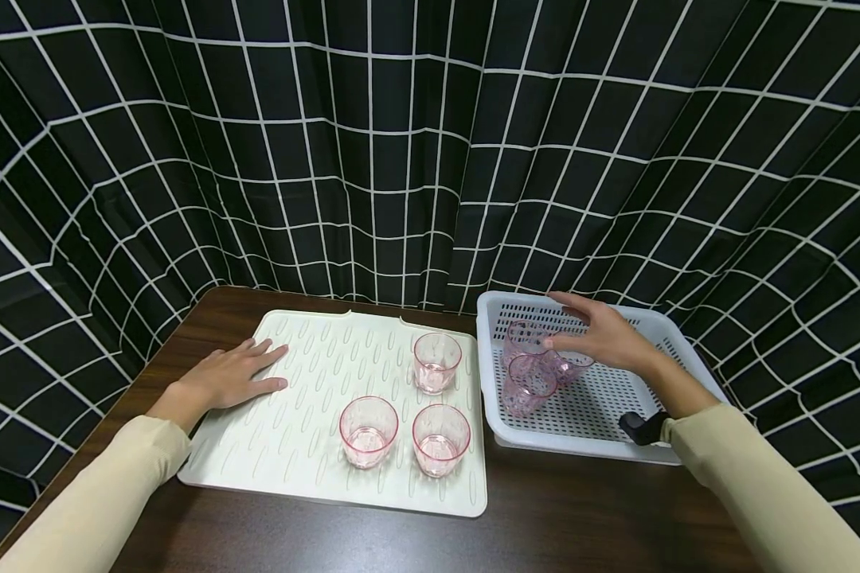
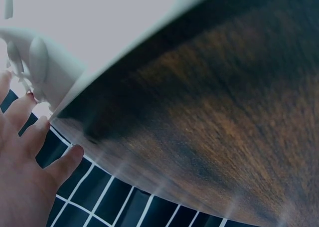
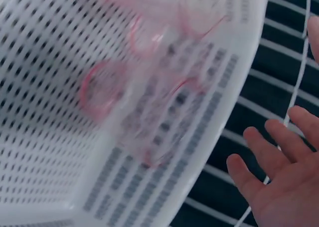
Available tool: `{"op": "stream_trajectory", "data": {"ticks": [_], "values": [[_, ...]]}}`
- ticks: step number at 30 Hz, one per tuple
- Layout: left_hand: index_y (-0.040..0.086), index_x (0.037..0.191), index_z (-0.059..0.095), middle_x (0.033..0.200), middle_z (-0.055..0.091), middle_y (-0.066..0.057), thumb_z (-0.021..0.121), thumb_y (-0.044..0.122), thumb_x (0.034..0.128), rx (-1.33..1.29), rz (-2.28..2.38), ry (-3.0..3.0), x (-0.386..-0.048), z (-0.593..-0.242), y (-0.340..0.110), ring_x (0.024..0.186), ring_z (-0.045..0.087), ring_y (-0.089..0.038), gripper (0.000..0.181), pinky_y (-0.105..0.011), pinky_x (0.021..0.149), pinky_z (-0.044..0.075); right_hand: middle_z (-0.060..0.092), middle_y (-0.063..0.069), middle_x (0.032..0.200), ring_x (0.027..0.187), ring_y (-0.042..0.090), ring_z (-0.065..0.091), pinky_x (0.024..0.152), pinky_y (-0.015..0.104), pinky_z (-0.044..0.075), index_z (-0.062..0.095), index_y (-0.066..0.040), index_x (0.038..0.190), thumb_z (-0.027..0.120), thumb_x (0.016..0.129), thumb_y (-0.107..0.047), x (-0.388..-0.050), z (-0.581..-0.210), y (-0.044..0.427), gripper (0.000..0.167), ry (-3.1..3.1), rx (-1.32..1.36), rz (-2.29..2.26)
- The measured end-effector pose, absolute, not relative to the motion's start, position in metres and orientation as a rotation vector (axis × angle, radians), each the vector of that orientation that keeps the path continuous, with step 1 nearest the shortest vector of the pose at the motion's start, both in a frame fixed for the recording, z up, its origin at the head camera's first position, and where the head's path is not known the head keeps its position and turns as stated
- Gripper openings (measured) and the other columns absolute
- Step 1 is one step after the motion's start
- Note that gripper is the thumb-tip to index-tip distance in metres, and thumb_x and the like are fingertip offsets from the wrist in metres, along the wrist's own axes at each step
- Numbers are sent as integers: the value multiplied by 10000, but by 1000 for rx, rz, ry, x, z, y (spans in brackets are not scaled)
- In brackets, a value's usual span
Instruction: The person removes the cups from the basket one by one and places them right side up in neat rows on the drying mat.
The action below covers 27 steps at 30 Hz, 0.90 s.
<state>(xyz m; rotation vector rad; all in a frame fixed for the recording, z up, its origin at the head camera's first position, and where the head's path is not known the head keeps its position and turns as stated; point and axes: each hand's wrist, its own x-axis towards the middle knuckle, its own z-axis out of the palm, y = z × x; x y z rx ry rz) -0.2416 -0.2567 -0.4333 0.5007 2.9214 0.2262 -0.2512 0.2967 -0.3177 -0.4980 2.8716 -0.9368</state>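
Note:
My left hand [image 1: 232, 376] rests on the left edge of a white ridged drying mat [image 1: 308, 446], its fingers spread; the left wrist view shows the same spread fingers [image 2: 62, 164]. Three clear pink-tinted glasses stand upright on the mat's right part: a back glass [image 1: 437, 362], a front glass [image 1: 369, 431] and another front glass [image 1: 440, 440]. My right hand [image 1: 602, 334] hovers over a white perforated basket [image 1: 498, 426], thumb and fingers apart. Below it, three pink glasses [image 1: 530, 387] sit close together at the basket's left side. The right wrist view shows the fingers [image 3: 269, 157] holding nothing.
A dark wooden table [image 1: 545, 509] carries the mat and the basket, which stand side by side with the basket on the right. Behind and around hangs a black curtain [image 1: 416, 159] with a white grid. A black band [image 1: 643, 427] sits at my right wrist.

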Motion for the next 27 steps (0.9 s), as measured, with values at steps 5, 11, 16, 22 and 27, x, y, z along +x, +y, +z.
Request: {"op": "stream_trajectory", "data": {"ticks": [5, 11, 16, 22, 27], "values": [[130, 1542, 373, 1568, 313, -254, 437, 667, 962, 486, 233, 2918, -242, -434, -258, 1442, 226, -503, 794, -745, 1065, 215, 312, 296, 1551, 1402, 527, 298, 1101, 649, 284, 321, 47, 1517, 788, 874, -265, -258, -328, 317, 853, 2872, -452, -813], [135, 1545, 369, 1571, 306, -254, 433, 671, 960, 476, 242, 2911, -242, -434, -258, 1446, 214, -502, 796, -749, 1066, 206, 309, 353, 1518, 1358, 596, 289, 1060, 707, 276, 316, 65, 1509, 816, 837, -301, -262, -339, 332, 914, 2819, -419, -695], [138, 1545, 370, 1570, 308, -255, 437, 667, 962, 476, 243, 2909, -241, -433, -258, 1446, 214, -504, 790, -750, 1065, 205, 287, 374, 1511, 1335, 604, 308, 1032, 718, 305, 308, 76, 1506, 835, 817, -260, -263, -346, 337, 930, 2794, -407, -634], [134, 1543, 373, 1568, 311, -254, 441, 670, 959, 470, 240, 2911, -242, -433, -257, 1445, 218, -504, 796, -747, 1066, 209, 320, 377, 1487, 1315, 597, 343, 1015, 717, 329, 334, 91, 1483, 830, 812, -190, -266, -351, 337, 881, 2790, -404, -593], [136, 1543, 373, 1568, 310, -256, 433, 681, 956, 472, 232, 2908, -242, -432, -257, 1444, 221, -504, 804, -745, 1065, 214, 384, 371, 1453, 1307, 589, 367, 1016, 712, 333, 373, 97, 1461, 819, 819, -136, -267, -352, 337, 816, 2798, -423, -598]]}}
